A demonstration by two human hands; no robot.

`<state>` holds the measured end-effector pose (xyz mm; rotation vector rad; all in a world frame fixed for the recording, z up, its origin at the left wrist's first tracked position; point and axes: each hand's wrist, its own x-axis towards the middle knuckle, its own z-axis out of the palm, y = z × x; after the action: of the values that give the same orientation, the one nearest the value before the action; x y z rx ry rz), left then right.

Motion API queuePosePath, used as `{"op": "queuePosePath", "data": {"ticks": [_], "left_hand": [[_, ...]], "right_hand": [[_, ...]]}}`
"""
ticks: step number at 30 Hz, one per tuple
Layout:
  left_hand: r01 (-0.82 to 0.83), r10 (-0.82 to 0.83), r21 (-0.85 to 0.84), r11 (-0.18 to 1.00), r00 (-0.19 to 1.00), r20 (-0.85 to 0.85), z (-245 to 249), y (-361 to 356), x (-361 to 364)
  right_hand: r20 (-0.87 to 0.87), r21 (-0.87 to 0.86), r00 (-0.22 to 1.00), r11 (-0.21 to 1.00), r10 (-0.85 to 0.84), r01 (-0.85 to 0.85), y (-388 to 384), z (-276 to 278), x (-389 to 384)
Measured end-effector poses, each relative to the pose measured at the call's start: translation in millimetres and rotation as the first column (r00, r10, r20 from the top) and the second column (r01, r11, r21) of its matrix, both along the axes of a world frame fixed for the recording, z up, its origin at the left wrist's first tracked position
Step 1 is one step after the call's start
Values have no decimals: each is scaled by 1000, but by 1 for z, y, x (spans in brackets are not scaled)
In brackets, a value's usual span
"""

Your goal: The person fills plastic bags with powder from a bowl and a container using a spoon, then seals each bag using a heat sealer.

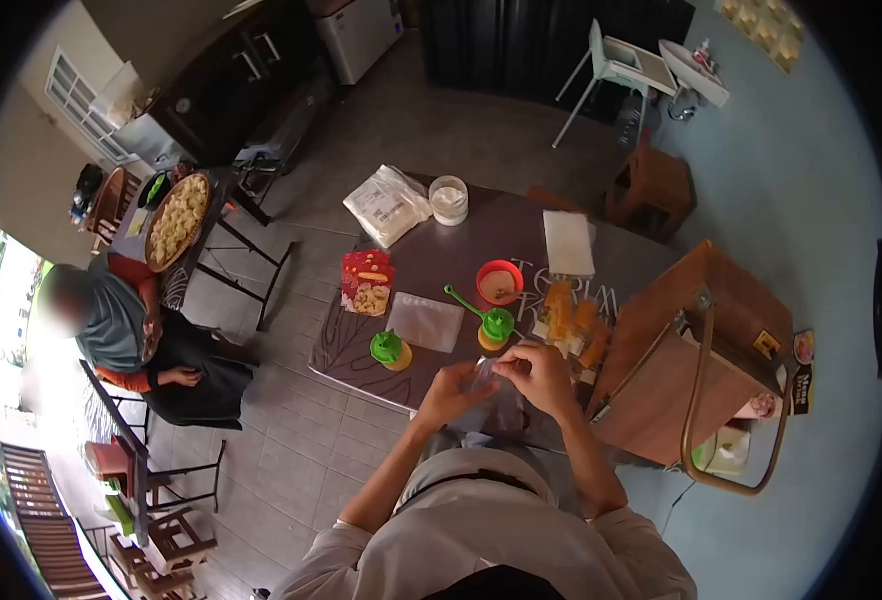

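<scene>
My left hand [449, 394] and my right hand [538, 376] are close together at the table's near edge. A small clear plastic bag [484, 372] is between them, pinched in the fingers of both; its lower part is hard to make out. Just beyond the right hand stands a green-topped squeeze bottle [497, 328] with yellowish contents. Another green-topped bottle [391, 350] is off to the left. Flat clear plastic bags [427, 322] lie in a stack between the bottles. Behind them is a red bowl [500, 283] of pinkish powder, and a green spoon [461, 299] lies nearby.
On the dark table [441, 255] are a red packet [368, 281], white packages [387, 205], a lidded tub [449, 200], white paper [568, 243] and orange-filled packs [573, 322]. A wooden cabinet [696, 350] borders the right. Leftward, a person [151, 340] is beside a snack tray [178, 222].
</scene>
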<state>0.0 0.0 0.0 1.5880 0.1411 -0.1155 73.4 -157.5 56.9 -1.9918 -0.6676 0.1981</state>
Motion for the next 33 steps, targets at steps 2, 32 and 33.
{"op": "queuePosePath", "data": {"ticks": [2,32,33], "left_hand": [[18,-14,-59,998,998,58,13,-1,-9],[156,-161,49,987,981,111,10,51,60],[157,-161,49,986,981,110,10,50,60]], "right_hand": [[-84,-33,996,999,-20,17,1,8,-15],[66,54,979,981,-191,188,36,18,23],[64,53,979,981,-192,188,36,19,23]]}}
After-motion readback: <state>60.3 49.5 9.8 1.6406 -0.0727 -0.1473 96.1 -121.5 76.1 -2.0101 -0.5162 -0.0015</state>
